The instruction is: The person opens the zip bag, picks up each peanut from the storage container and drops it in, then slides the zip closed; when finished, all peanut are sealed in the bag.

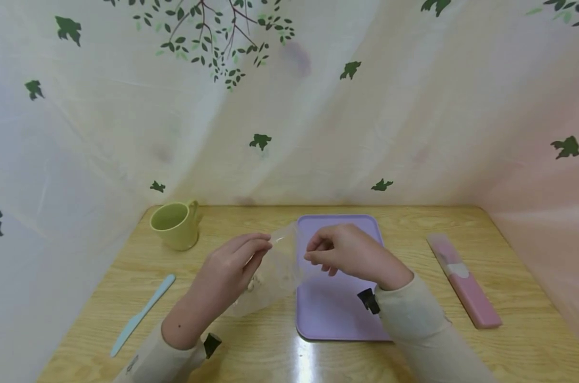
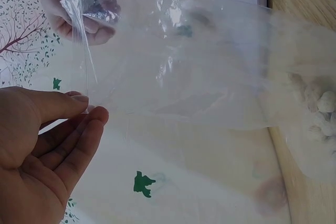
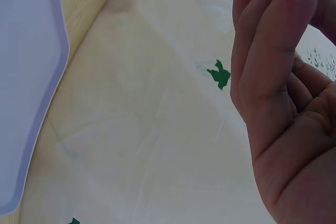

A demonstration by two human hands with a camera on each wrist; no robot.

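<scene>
A clear plastic bag (image 2: 184, 61) hangs between my hands, with several small pale round pieces (image 2: 326, 108) inside its lower end. My left hand (image 1: 234, 266) pinches one corner of the bag's edge between thumb and fingertips, as the left wrist view shows. On the other side, my right hand (image 1: 344, 252) is raised over the purple tray (image 1: 337, 314), its fingers curled and thumb near the index finger. Partly seen through the film in the left wrist view, it is close to the bag's other corner. Whether it grips the film is hard to make out.
A green mug (image 1: 176, 229) stands at the back left of the wooden table. In front of it lies a light blue spreader (image 1: 143, 314). At the right is a long pink case (image 1: 466, 287) with a translucent end. A leaf-patterned curtain (image 1: 318, 106) encloses the table's back and sides.
</scene>
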